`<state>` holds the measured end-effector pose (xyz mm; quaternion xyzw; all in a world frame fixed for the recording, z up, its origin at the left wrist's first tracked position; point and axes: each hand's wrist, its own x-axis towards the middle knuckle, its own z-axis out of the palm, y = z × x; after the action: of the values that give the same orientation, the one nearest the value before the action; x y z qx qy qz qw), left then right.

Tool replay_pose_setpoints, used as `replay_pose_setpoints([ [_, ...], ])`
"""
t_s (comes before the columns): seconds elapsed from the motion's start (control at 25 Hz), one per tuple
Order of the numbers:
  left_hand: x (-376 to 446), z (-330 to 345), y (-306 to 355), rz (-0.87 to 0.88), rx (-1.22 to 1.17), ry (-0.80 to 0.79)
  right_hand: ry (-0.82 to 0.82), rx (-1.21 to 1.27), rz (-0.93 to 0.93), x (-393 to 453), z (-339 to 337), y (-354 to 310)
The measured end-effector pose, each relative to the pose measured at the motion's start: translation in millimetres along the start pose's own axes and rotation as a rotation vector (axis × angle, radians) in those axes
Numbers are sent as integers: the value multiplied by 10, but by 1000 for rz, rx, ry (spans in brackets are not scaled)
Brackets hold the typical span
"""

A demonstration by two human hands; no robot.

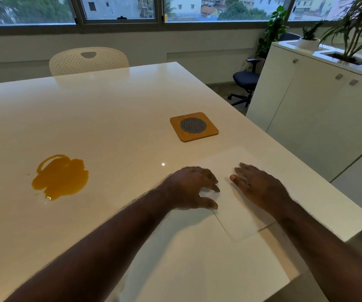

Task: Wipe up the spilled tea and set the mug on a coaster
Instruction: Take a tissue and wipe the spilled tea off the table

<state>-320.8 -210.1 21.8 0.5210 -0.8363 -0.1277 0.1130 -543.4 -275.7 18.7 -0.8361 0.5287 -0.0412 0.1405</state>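
Observation:
A puddle of amber tea [60, 177] lies on the left part of the white table [101, 110]. A square wooden coaster [194, 126] with a round mesh centre sits further back, right of the middle. A flat white paper napkin [241, 212] lies near the table's right front edge. My left hand [192, 187] rests on the napkin's left edge, fingers curled and apart. My right hand [260, 188] lies flat on the napkin, fingers spread. Neither hand holds anything. No mug is in view.
A white perforated chair [88, 61] stands at the table's far side. White cabinets [319, 110] with potted plants [354, 29] line the right wall. A dark office chair [246, 81] sits between table and cabinets. Windows run along the back.

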Motion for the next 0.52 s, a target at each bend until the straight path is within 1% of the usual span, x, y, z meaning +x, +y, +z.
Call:
replay_pose_setpoints([
  [0.12, -8, 57, 161, 52, 56, -21, -9, -17, 11, 13, -14, 25],
  [0.32, -119, 177, 368, 163, 17, -60, -15, -14, 36, 36, 6, 65],
  [0.52, -124, 218, 427, 168, -61, -66, -17, -23, 43, 42, 43, 66],
])
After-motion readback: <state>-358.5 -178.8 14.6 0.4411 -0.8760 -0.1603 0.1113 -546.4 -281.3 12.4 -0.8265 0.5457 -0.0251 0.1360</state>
